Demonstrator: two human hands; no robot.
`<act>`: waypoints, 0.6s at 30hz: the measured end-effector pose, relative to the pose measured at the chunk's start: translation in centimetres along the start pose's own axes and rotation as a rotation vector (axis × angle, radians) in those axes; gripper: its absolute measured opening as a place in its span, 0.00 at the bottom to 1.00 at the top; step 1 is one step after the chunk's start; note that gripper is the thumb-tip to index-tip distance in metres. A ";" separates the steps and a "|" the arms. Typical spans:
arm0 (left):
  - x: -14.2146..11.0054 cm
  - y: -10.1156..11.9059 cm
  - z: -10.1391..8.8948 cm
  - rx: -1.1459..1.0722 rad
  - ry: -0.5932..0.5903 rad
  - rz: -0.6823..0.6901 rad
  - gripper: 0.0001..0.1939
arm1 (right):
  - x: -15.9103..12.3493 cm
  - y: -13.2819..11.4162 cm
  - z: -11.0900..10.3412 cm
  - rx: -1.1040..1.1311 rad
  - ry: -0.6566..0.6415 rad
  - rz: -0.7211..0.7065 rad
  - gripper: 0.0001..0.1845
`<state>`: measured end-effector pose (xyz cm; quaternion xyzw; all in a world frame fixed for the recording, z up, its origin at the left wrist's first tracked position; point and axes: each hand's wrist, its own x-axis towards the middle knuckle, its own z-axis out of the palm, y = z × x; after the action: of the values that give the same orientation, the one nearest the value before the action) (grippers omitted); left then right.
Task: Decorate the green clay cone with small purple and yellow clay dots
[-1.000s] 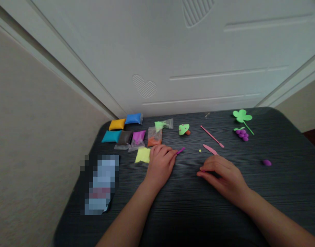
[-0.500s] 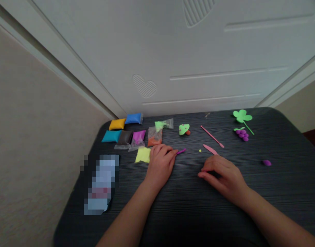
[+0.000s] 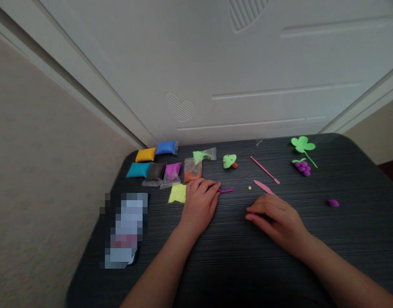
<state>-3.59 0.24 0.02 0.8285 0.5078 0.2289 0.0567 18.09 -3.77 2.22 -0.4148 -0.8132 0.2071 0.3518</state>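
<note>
My left hand (image 3: 201, 199) rests low over the table, its thumb and fingertips closed on the near end of a thin purple strip of modelling clay (image 3: 227, 190). The strip's other end sticks out to the right. My right hand (image 3: 275, 216) is pinched, thumb against forefinger, with a speck of purple clay (image 3: 253, 213) showing between the tips. Just beyond it lie a pink clay knife (image 3: 263, 186), partly hidden by the hand, and a tiny yellow clay ball (image 3: 249, 188). Beside my left hand is a flat yellow piece (image 3: 177, 193), partly covered by the fingers.
Several clay packets, among them a blue one (image 3: 166, 147) and an orange one (image 3: 192, 174), lie at the back left. A clay tree (image 3: 229, 161), a pink stick tool (image 3: 263, 169), a green clover (image 3: 302, 144), purple grapes (image 3: 303, 167) and a purple lump (image 3: 333, 202) lie farther right. A pixelated phone-like object (image 3: 127, 231) lies left.
The purple strip under my left fingertips has turned a little and shows slightly more length. My right fingertips closed fully, then parted slightly, showing the purple speck again.
</note>
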 end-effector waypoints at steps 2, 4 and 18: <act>0.0 0.0 -0.1 -0.002 0.005 0.000 0.11 | 0.0 0.0 0.0 0.004 -0.004 -0.001 0.07; 0.1 -0.1 -0.1 -0.003 0.009 0.004 0.10 | 0.0 -0.1 -0.1 0.008 -0.008 0.000 0.07; 0.2 0.5 -1.0 0.071 -0.086 0.017 0.10 | 0.1 0.2 0.2 -0.035 -0.023 0.012 0.09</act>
<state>-3.54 -0.01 1.17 0.8434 0.5057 0.1752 0.0472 17.98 -3.57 1.99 -0.4233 -0.8181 0.1997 0.3341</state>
